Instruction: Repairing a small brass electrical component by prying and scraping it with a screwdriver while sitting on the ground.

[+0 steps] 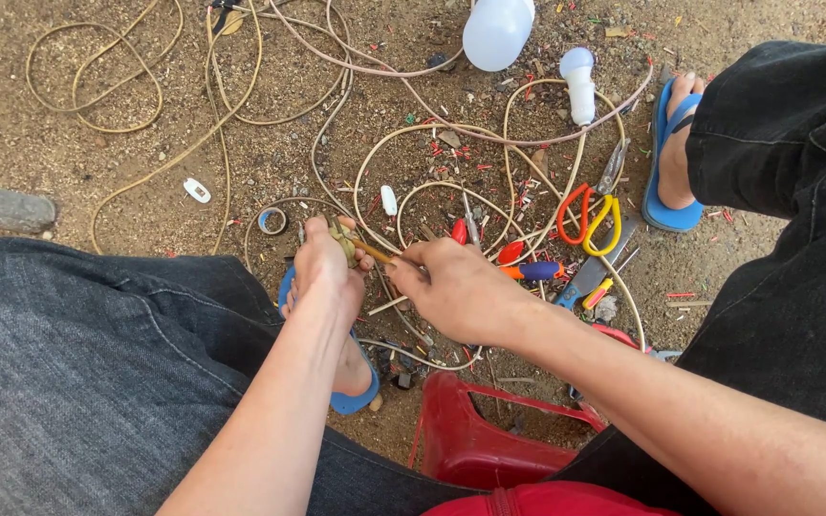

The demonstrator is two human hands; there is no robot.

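Two hands meet low over the dirt. Left hand (pixel 325 260) is pinched shut on a small brass-coloured fitting (pixel 344 241) at its fingertips; right hand (pixel 456 287) is closed on a thin tool (pixel 375 252) whose tip touches that fitting. Judging by the red and green insulation scraps (pixel 451 153) beyond the fingers, much stripping looks done; work on the fitting appears unfinished. Beige cable (pixel 241 105) loops ahead of the fingers. Pliers (pixel 590 215) and a screwdriver (pixel 537 271) lie just right of the right fingers. Room is tight: knees flank both wrists, red stool (pixel 475 435) sits beneath.
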